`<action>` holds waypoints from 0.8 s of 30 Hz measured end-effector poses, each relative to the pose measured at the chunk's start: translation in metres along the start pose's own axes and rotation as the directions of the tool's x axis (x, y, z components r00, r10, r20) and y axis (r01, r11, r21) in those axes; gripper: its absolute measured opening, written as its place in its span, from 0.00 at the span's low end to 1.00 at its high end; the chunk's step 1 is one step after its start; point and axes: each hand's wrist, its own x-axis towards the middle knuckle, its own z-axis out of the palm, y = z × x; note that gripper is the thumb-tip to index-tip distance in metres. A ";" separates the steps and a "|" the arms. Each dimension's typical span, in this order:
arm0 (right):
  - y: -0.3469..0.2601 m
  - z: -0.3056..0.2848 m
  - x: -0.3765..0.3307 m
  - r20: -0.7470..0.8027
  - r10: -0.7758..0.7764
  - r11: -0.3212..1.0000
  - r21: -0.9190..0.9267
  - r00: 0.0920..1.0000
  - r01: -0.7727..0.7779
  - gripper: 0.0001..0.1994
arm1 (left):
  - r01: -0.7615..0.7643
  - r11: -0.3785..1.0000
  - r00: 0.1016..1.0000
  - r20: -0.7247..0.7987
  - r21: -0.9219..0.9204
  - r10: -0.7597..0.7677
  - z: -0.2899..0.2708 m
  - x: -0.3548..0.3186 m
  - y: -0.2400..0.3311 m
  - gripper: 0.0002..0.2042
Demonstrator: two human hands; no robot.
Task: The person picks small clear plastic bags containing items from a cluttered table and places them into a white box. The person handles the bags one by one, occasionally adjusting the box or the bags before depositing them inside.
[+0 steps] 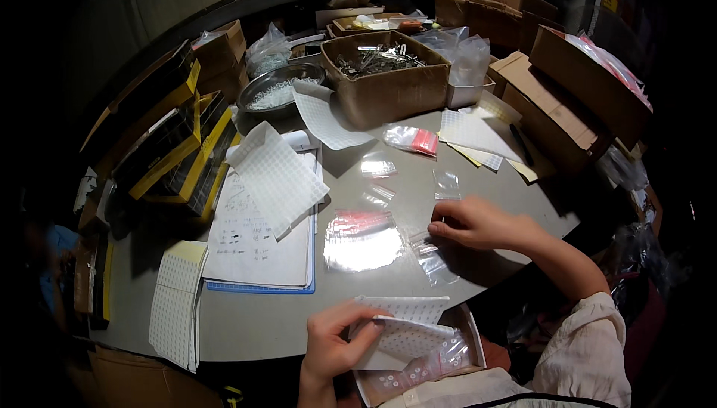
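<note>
Head view, looking down on grey table [418, 184]. Left hand [332, 344] at near edge, thumb and fingers pinched on sticker sheet [407, 326], a white sheet of small round labels, folded or curled, held just above small tray [467, 348] of little plastic bags sitting at table edge. Right hand [474, 223] resting on table to the right, fingertips pressed together on top edge of small clear bag [433, 258], bag lying flat, pointing toward near edge. Stack of clear bags [362, 240] with red strip just left of that bag, glare on top. A few loose small bags near table centre, one red-topped bag [411, 139] farther back. More label sheets: one large sheet [272, 176] draped over notebook [258, 247], one pile [175, 303] at left edge. Far side: cardboard box [385, 72] of metal parts, metal bowl [280, 87] with small white pieces, yellow-black boxes [168, 143] stacked left, open cartons right. Handling judgement: bag very light, thin, limp and slippery, likely to slide or cling; best pinched at seal edge, where fingers sit now. Sticker sheet light and floppy, creases easily; best held by margin, clear of labels. Contents of held bag too small to tell.
</note>
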 end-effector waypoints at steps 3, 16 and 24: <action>-0.010 0.001 0.002 -0.144 -0.007 0.975 -0.219 0.990 -0.025 0.12 | -0.043 0.999 0.999 -0.024 0.026 0.043 0.002 -0.002 -0.007 0.10; -0.096 0.047 0.015 -0.008 -0.511 0.821 0.293 0.859 0.491 0.10 | -0.138 0.978 0.990 -0.013 0.157 0.142 -0.002 -0.004 -0.008 0.05; -0.100 0.057 0.000 -0.124 -0.751 0.657 -0.243 0.649 0.714 0.10 | -0.130 0.988 0.990 -0.047 0.087 0.134 0.001 -0.002 -0.013 0.07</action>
